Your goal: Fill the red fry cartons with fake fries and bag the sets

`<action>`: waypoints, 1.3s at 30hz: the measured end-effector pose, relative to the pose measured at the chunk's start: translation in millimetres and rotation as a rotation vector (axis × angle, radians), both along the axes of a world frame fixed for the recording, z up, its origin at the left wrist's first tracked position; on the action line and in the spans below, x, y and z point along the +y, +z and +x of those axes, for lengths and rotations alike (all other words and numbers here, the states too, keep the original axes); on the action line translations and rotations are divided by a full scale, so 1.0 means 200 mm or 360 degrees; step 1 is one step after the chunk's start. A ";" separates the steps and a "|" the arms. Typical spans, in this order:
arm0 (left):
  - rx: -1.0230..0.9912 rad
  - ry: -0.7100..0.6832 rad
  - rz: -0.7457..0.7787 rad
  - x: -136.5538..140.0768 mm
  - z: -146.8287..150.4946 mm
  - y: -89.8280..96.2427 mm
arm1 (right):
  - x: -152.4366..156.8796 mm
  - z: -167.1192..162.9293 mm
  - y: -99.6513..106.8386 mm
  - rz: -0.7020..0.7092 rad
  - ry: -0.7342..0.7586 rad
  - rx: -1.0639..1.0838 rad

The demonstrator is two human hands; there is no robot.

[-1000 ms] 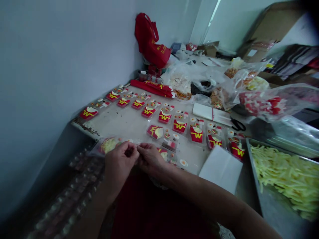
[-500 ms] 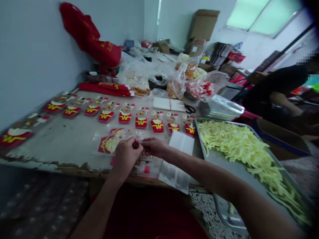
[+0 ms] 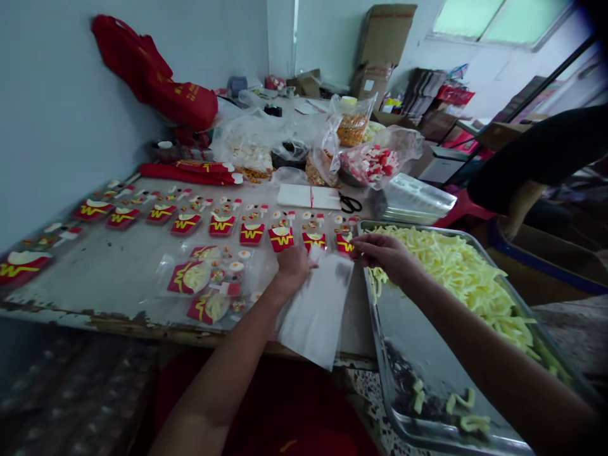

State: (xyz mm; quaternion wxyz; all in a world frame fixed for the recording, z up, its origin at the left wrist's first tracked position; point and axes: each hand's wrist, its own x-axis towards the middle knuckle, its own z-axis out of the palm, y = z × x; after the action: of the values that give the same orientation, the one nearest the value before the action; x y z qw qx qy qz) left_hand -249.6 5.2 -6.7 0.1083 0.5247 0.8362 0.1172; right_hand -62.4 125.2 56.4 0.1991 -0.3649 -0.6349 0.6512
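My left hand [image 3: 293, 266] has its fingers curled at the upper left edge of the clear plastic bags [image 3: 316, 310], seemingly gripping one. To the right, my right hand [image 3: 387, 253] pinches with thumb and fingertips at the rightmost red fries-box piece [image 3: 344, 244] in the row; anything small between the fingertips is hidden. More red pieces with a yellow W, such as one nearer the middle [image 3: 251, 234], lie in a row with small egg-like and other toy food bits behind them. Left of my left hand lie filled clear packets [image 3: 190, 277] with red boxes and pale fries.
A metal tray [image 3: 380, 354] heaped with pale yellow fries-like strips [image 3: 456, 272] stands at the right. Behind the row are scissors [image 3: 350, 203], a white stack [image 3: 304, 197] and bags of small pieces [image 3: 375, 161]. Another person's arm [image 3: 522, 202] reaches down at the right.
Both hands have parted from their meeting point over the front packets and moved right: the left to the plastic bags, the right to the end of the row. The view has shifted slightly.
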 end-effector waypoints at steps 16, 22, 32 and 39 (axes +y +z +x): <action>-0.1528 0.0592 0.1503 -1.19 -0.48 0.48 | -0.65 -1.27 0.20 0.0476 0.1216 0.0358; -0.1390 0.1469 0.1722 -1.89 -0.72 0.37 | -1.49 -1.91 0.08 -0.0184 0.2143 0.0452; -0.1607 0.1957 0.1439 -2.53 -1.08 0.00 | -1.92 -3.06 -0.16 0.2023 0.2355 0.0460; -0.1351 0.2272 0.1511 -2.68 -1.17 -0.11 | -2.02 -3.38 -0.22 0.2811 0.2510 0.0192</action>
State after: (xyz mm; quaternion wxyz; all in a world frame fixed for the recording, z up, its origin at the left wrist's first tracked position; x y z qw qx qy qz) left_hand -483.1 -531.0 -28.5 0.0812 -0.2062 0.7151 0.6630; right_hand -737.6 -279.0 11.6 -0.0447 0.4223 -0.9038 -0.0536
